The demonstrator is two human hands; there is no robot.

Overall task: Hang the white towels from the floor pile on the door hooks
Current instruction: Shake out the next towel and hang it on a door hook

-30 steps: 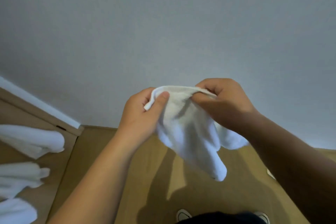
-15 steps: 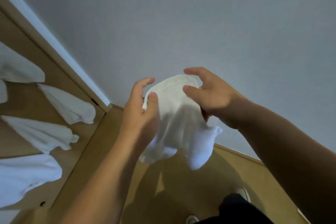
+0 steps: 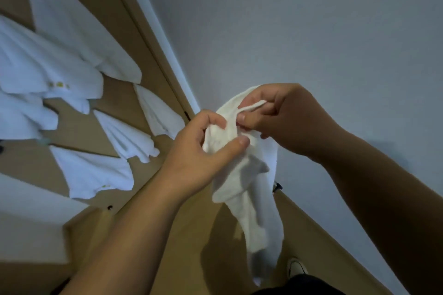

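From the head camera, I hold one white towel (image 3: 242, 175) in front of me with both hands, out over the wooden floor (image 3: 191, 246) beside the grey wall (image 3: 311, 31). My left hand (image 3: 203, 151) is closed on a bunched fold of the cloth, thumb pressed against the fingers, so the weight hangs from there. My right hand (image 3: 282, 115) pinches a thin strip at the towel's top edge (image 3: 254, 105) between thumb and forefinger; I judge this to be the hanging loop, pulled free so it can go over a hook. The rest of the towel dangles down between my forearms towards my shoe (image 3: 296, 268).

To the left stands the brown door (image 3: 79, 127), and against it I count about six white towels already hung (image 3: 134, 139), spread from its top edge down to its lower part; some overlap, so the count is uncertain. The hooks themselves are hidden under the cloth. The floor pile is not in view.
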